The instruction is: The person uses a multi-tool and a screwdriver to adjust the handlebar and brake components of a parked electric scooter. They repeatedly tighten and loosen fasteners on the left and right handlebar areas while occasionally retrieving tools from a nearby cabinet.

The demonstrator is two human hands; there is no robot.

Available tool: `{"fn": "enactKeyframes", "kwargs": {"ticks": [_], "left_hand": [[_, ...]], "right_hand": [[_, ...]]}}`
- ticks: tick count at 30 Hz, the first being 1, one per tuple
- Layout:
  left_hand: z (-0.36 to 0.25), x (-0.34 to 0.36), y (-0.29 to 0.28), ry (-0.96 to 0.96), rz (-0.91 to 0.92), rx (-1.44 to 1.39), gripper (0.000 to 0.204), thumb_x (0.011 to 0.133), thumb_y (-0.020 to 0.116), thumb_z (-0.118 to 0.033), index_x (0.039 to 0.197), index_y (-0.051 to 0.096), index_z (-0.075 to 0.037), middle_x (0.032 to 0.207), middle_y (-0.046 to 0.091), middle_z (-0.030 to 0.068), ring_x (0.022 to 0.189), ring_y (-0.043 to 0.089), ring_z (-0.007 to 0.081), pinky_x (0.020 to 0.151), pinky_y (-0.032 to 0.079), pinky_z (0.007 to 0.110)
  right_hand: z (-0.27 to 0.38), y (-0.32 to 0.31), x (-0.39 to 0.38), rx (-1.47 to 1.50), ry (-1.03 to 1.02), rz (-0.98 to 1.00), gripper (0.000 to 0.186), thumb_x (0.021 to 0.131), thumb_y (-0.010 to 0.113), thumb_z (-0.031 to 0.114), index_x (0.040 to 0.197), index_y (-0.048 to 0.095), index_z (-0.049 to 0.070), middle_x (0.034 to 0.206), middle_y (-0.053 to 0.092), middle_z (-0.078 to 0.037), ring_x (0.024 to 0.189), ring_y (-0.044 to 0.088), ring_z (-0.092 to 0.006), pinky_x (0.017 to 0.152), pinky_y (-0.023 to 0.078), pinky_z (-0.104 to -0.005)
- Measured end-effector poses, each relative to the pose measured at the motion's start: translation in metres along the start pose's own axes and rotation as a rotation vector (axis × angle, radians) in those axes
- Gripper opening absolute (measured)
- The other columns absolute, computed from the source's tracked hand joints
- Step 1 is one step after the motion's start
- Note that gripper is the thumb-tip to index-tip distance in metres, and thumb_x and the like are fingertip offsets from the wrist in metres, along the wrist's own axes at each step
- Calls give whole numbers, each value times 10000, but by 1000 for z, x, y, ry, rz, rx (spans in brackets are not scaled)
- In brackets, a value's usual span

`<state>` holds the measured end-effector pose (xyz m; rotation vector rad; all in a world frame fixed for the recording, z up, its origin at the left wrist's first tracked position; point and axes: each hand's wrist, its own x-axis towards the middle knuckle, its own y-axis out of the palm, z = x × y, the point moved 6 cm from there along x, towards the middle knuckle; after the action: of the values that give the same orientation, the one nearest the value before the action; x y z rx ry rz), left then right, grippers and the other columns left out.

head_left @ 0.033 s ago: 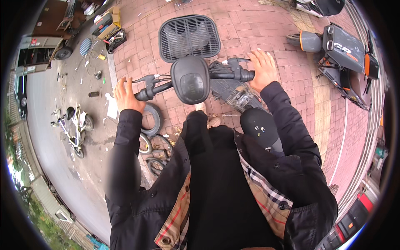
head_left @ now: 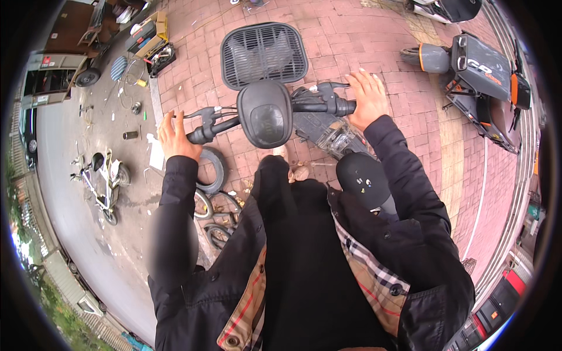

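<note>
1. Black all over, the handlebar ran crosswise in front of the wearer, between the two hands, with a dark cover at its middle and a basket just beyond it.
2. The left hand rested at the handlebar's left end, partly open, its palm seemingly against the grip and its fingers lifted near the left brake lever; its thumb could not be made out.
3. The right hand rested at the handlebar's right end, well open, its fingers nearly straight past the grip and not wrapped round it.
4. The step in hand looked like steadying the handlebar with a light touch.
5. A firmer hold called for curling both sets of fingers round the grips.
6. Turning called for care: a black cap showed below the handlebar's right half, and a loose tyre lay below its left.
</note>
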<state>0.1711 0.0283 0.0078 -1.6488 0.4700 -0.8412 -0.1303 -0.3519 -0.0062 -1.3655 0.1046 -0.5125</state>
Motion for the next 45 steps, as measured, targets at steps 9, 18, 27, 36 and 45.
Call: {"fn": "enactKeyframes", "kwargs": {"ticks": [9,18,27,36,45], "left_hand": [[6,8,5,19,38,-36,757,710,851,-195,1421,608,-99,1305,547,148,1251,527,384,1063,433,508],[25,22,6,313,196,-365,791,728,865,-159,1462,582,-86,998,683,97,886,698,304,844,542,421],[125,1,47,-283,613,-1312,402,946,800,-164,1297,688,-3,1052,723,102,852,690,151,773,588,293],[161,-20,35,-408,439,-1598,233,1020,684,-53,1241,693,19,1071,740,97,933,705,163,875,582,321],[257,-88,9,-826,167,-1281,167,1014,673,-63,1149,713,26,1012,757,104,870,700,153,826,570,302]], "right_hand": [[4,7,-20,-87,75,24,847,659,844,160,1453,554,112,1506,537,-106,1522,380,-309,1270,257,-520],[24,33,-83,-147,821,-173,906,786,808,175,1590,393,113,1637,360,-204,1536,317,-418,1221,318,-547],[213,58,-133,721,1023,-375,227,972,742,191,1031,777,-25,897,791,-98,816,742,-165,802,578,-313],[300,13,8,941,750,-365,237,1065,660,181,988,714,-37,879,721,-50,833,665,-109,811,527,-273],[351,55,159,898,186,132,175,981,697,115,1072,696,-33,1011,683,-133,842,663,-229,795,526,-319]]}}
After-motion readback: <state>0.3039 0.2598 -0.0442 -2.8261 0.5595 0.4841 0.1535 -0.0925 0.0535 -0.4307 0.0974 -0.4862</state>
